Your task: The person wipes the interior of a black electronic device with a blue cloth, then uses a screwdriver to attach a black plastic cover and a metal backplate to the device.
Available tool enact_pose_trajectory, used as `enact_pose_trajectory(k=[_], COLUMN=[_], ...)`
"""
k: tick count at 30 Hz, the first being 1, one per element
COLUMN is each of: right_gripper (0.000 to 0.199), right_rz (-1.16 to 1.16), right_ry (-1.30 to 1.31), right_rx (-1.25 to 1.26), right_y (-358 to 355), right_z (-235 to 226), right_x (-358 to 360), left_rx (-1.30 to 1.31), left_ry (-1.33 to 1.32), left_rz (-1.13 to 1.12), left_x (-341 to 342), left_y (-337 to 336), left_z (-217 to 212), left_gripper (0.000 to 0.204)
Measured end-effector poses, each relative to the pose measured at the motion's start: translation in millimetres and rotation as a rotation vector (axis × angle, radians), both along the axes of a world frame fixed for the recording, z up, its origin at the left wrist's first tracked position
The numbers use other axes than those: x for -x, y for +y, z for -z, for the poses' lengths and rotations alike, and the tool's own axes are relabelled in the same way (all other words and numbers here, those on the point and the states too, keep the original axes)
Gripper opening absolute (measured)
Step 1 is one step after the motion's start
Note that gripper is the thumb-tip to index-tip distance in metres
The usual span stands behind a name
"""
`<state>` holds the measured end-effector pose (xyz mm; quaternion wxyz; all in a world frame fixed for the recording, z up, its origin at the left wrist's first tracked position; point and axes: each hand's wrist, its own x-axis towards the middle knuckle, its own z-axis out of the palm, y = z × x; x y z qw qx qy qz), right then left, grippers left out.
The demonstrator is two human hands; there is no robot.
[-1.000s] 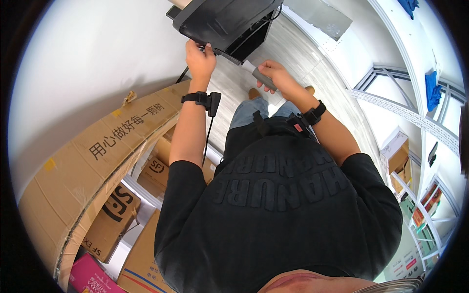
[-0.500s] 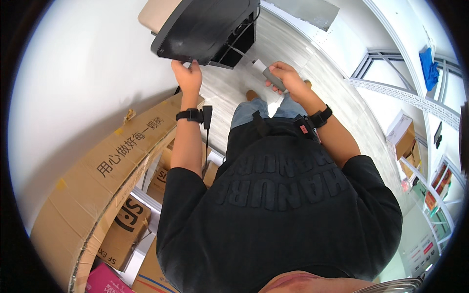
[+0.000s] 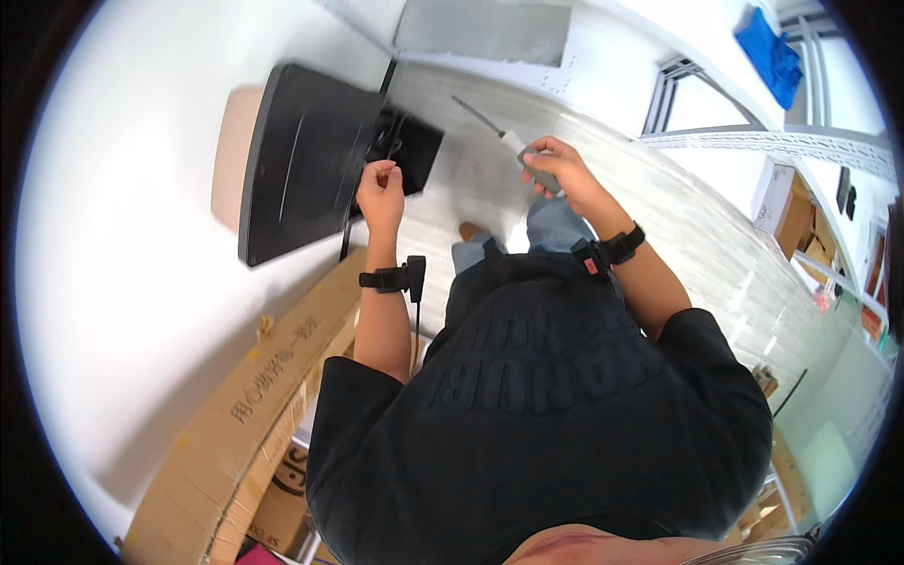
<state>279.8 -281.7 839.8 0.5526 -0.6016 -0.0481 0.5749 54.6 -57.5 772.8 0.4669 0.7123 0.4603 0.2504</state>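
Note:
My right hand (image 3: pixel 568 176) is wrapped round a screwdriver (image 3: pixel 512 142) with a thick grey and white handle. Its long thin shaft points up and to the left, away from me, with the tip in the air. My left hand (image 3: pixel 381 196) is closed in a pinch beside the near right edge of a large black flat panel (image 3: pixel 306 160). Whatever sits between those fingertips is too small to make out. Just past them, dark cables (image 3: pixel 394 139) hang in front of a black boxy part (image 3: pixel 424 160) beside the panel.
A beige rounded board (image 3: pixel 237 155) lies behind the panel, near the white wall. Long cardboard boxes (image 3: pixel 254 395) stand at my left. A grey sheet (image 3: pixel 485 33) is at the far side. Metal shelving (image 3: pixel 753 141), a blue cloth (image 3: pixel 770 56) and an open carton (image 3: pixel 800 212) are at right.
My left hand has left the panel's lower edge for the cable side and now pinches. In the picture, the panel sits further left and lower. The screwdriver stays in my right hand.

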Motion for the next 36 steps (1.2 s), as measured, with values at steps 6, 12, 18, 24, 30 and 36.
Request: enact_pose_trajectory(k=[6, 12, 18, 24, 30, 36], right_gripper=[0.024, 0.021, 0.019, 0.017, 0.022, 0.020], right_rz=[0.146, 0.340, 0.457, 0.567, 0.573, 0.347], right_ry=[0.003, -0.087, -0.109, -0.134, -0.142, -0.161], right_rx=[-0.092, -0.121, -0.064, -0.016, 0.009, -0.022], right_y=[-54.1, -79.9, -77.4, -62.0, -36.0, -15.0], right_z=[-21.7, -29.6, -31.6, -40.7, -48.1, -52.1], right_x=[-97.7, -153.4, -170.5, -184.7, -197.9, -216.8], left_rx=[-0.024, -0.231, -0.402, -0.671, -0.615, 0.292], left_ry=[-0.118, -0.073, -0.055, 0.031, 0.025, -0.364], left_rz=[0.330, 0.488, 0.473, 0.512, 0.505, 0.426], left_x=[-187.9, -326.0, -419.0, -459.1, -462.5, -436.7], left_y=[-14.9, -42.6, -1.0, 24.7, 20.2, 26.0], left_z=[-6.5, -65.2, -61.0, -49.1, -62.3, -59.6], left_gripper=[0.011, 0.018, 0.021, 0.018, 0.007, 0.014])
